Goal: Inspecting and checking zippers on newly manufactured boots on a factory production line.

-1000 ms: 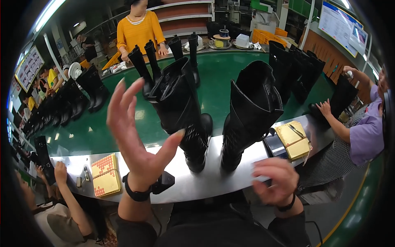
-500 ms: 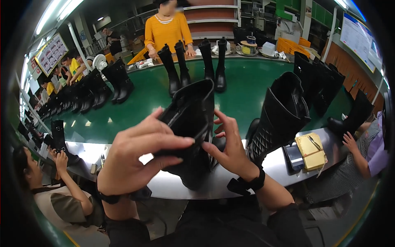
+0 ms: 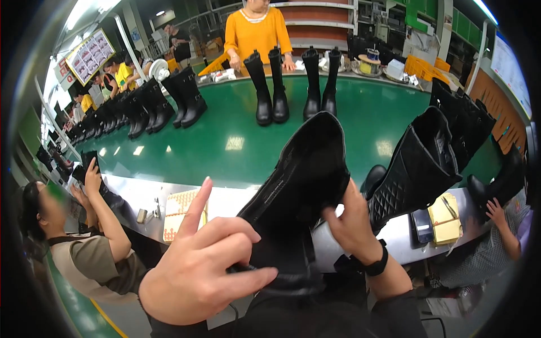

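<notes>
A tall black boot stands tilted in front of me, its wide opening facing up and toward me, with a strip of print along the inner lining. My right hand grips the right edge of its shaft, thumb on the near side. To the left of the shaft is my left hand, its index finger stretched upward, thumb out and the other fingers bent; I see nothing in it. Its thumb tip lies near the lower shaft. Just right of my right hand stands another black boot with a quilted shaft.
A sheet of orange round stickers lies on the metal ledge. Farther right are a yellow notepad with a pen and a dark phone-like device. Boots line the green table. Co-workers stand left, right and across.
My left hand has come away from the boot's rim and moved down, index finger now extended. The boot has shifted right and tilted toward me. The sticker sheet has come into view.
</notes>
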`<state>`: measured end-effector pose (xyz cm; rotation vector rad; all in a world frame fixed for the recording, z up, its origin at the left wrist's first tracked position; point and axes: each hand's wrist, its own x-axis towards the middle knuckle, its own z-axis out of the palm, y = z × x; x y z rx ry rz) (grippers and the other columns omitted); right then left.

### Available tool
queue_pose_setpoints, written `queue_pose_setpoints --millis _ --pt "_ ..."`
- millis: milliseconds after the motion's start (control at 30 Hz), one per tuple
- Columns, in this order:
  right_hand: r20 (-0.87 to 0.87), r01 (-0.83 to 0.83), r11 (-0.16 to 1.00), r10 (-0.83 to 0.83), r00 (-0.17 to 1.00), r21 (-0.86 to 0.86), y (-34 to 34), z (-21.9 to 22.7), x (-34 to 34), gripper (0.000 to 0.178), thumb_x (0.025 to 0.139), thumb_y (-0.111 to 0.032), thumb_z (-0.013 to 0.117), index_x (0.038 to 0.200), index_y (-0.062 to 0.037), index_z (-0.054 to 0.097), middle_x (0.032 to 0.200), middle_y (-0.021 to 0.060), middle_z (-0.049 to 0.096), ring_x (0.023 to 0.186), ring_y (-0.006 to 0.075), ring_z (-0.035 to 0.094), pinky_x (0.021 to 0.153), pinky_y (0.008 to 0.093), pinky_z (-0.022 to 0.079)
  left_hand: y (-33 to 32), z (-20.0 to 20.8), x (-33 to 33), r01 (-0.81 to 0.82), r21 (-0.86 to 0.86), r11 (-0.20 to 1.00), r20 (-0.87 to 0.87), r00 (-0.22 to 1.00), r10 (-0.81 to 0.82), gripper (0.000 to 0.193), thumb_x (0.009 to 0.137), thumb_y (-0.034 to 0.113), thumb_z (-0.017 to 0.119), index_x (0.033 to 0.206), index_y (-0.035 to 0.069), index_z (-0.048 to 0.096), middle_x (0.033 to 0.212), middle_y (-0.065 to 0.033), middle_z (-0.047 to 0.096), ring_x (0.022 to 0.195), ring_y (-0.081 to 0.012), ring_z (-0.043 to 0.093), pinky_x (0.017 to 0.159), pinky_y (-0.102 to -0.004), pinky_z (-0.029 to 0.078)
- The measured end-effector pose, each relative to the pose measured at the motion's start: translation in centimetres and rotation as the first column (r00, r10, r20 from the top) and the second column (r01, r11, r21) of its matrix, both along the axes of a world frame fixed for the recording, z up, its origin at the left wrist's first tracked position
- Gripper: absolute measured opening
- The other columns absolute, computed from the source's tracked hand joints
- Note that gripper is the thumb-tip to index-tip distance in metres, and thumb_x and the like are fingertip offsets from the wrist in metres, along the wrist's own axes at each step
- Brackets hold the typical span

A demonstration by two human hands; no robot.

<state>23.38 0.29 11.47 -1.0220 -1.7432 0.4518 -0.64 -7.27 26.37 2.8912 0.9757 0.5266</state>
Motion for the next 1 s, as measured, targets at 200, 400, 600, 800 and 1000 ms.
queue_pose_setpoints --millis 200,400,600,800,1000 --pt "-0.492 -0.192 0.925 0.006 0.870 -0.329 -0.1 -2.3 3.6 0.009 0.085 -0.006 0.051 0.081 0.0017 0.055 0.063 -0.0015 0.047 0.063 0.0058 0.041 0.059 0.0244 0.034 -1.2 -0.4 -1.8 0.123 -0.081 0.989 -0.078 0.989 -0.129 0.018 0.063 0.014 0.076 0.080 0.019 0.074 0.095 -0.0039 0.057 0.112 -0.0276 0.053 0.109 -0.0673 0.009" --pt "-0.519 -0.227 0.933 0.051 0.853 -0.280 0.4 -2.4 3.5 0.014 0.087 -0.007 0.051 0.075 0.0003 0.051 0.063 -0.0035 0.044 0.062 0.0045 0.039 0.056 0.0242 0.031 -1.2 -0.2 -1.3 0.110 -0.167 0.980 0.078 0.992 -0.098 0.021 0.061 0.018 0.077 0.082 0.016 0.074 0.098 -0.0102 0.057 0.112 -0.0354 0.052 0.108 -0.0622 0.020" --pt "-0.465 -0.136 0.975 0.040 0.885 -0.175 2.2 -1.3 1.1 0.015 0.088 -0.001 0.048 0.096 0.0050 0.059 0.072 0.0032 0.056 0.062 0.0068 0.043 0.058 0.0226 0.037 2.1 -2.5 2.1 -0.401 0.425 0.811 0.448 0.872 0.196 0.031 0.053 0.001 0.080 0.077 0.006 0.061 0.117 -0.0154 0.051 0.110 -0.0323 0.053 0.077 -0.0410 0.049" --pt "-0.201 -0.111 0.992 0.097 0.975 -0.056 2.0 -1.8 0.4 0.052 0.085 0.003 0.056 0.135 -0.0015 0.045 0.123 0.0148 0.058 0.106 0.0187 0.060 0.083 0.0259 0.051 5.2 -6.3 3.3 -0.403 0.334 0.852 0.655 0.749 0.098 0.100 0.063 0.006 0.084 0.144 0.010 0.026 0.143 -0.0178 0.028 0.119 -0.0323 0.049 0.086 -0.0334 0.053" --pt "-0.060 -0.025 0.853 -0.007 0.998 -0.521 -0.5 -7.6 3.0 0.032 0.082 -0.016 0.070 0.110 -0.0014 0.062 0.092 0.0072 0.068 0.082 0.0119 0.066 0.068 0.0262 0.054 6.1 -15.8 2.3 -0.108 -0.025 0.994 0.819 0.568 0.082 0.109 0.060 0.012 0.088 0.143 0.002 0.018 0.143 -0.0221 0.025 0.118 -0.0333 0.048 0.097 -0.0418 0.044"
